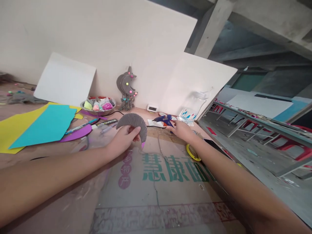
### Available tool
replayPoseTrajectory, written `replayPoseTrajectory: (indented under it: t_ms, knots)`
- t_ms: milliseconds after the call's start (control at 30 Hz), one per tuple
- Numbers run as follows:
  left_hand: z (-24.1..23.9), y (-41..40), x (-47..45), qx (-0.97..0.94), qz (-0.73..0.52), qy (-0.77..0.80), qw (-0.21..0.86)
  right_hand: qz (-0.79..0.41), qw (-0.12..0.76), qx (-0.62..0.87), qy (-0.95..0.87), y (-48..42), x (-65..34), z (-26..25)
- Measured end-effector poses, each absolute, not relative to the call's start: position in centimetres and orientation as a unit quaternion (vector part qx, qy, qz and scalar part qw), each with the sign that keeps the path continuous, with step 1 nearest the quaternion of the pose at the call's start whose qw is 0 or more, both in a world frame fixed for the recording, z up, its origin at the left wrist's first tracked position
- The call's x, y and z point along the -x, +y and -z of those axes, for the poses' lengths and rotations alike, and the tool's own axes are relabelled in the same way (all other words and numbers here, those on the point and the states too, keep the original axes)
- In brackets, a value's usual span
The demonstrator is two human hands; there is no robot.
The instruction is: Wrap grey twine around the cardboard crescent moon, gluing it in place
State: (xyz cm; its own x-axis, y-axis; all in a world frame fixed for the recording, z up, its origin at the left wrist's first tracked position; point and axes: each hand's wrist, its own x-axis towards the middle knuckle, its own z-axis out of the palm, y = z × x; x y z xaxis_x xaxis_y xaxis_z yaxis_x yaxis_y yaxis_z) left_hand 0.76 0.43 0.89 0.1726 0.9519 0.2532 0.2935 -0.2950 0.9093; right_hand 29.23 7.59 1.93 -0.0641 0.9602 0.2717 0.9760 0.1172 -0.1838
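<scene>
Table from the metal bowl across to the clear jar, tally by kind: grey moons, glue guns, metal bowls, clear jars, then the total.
Grey moons: 2, a plain moon in the left hand and a dotted moon farther back
Glue guns: 1, a blue glue gun at the right hand
Metal bowls: 1, the metal bowl
Clear jars: 1, the clear jar
Total: 5

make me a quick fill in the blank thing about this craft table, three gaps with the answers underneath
1. The left hand holds a ____ crescent.
2. The right hand touches a mainly ____ glue gun.
3. The turquoise sheet rests partly over a ____ lower sheet.

Missing words: gray; blue; yellow
</scene>
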Motion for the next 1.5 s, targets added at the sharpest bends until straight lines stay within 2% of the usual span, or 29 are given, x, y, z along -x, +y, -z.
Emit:
replayPoseTrajectory:
  t_ms: [100, 167, 200, 333, 433, 500, 567, 667, 767, 900, 1067, 1300, 1500]
  knots:
    - [-0.9, 0.3, -0.7, -0.67, -0.45, 0.469, 0.359, 0.096, 0.165, 0.664, -0.723, 5.1, -28.7, -3.0]
    - [-0.7, 0.3, -0.6, -0.674, -0.448, 0.47, 0.352, 0.16, 0.202, 0.63, -0.733, 3.6, -27.8, -3.5]
    - [-0.7, 0.4, -0.5, -0.674, -0.449, 0.471, 0.349, 0.141, 0.227, 0.61, -0.746, 2.8, -27.1, -3.6]
    - [-0.5, 0.5, -0.5, -0.672, -0.455, 0.467, 0.352, -0.148, 0.304, 0.565, -0.752, 0.0, -23.7, -3.3]
    - [-0.5, 0.5, -0.5, -0.669, -0.459, 0.464, 0.355, -0.38, 0.288, 0.524, -0.706, -2.1, -21.0, -2.4]
    - [-0.5, 0.5, -0.5, -0.667, -0.461, 0.462, 0.359, -0.466, 0.275, 0.501, -0.676, -3.2, -19.7, -1.9]
    - [-0.5, 0.5, -0.5, -0.666, -0.463, 0.459, 0.363, -0.496, 0.258, 0.494, -0.665, -3.8, -19.0, -1.6]
    - [-0.4, 0.5, -0.4, -0.666, -0.463, 0.458, 0.364, -0.492, 0.22, 0.509, -0.671, -4.0, -18.9, -1.4]
    - [-0.4, 0.5, -0.5, -0.671, -0.458, 0.458, 0.362, -0.43, 0.198, 0.523, -0.709, -3.8, -19.3, -1.4]
    - [-0.3, 0.6, -0.6, -0.692, -0.439, 0.456, 0.347, -0.282, 0.23, 0.499, -0.787, -3.7, -19.3, -1.2]
    - [-0.2, 0.5, -0.6, -0.744, -0.4, 0.452, 0.286, -0.198, 0.256, 0.471, -0.821, -3.8, -18.3, -0.9]
    - [-0.6, -0.1, -0.8, -0.769, -0.357, 0.464, 0.257, -0.15, 0.318, 0.486, -0.8, -3.7, -19.0, -1.0]
    - [-1.0, 0.2, -0.8, -0.714, -0.389, 0.51, 0.28, -0.18, 0.307, 0.498, -0.791, -3.2, -20.1, -0.3]
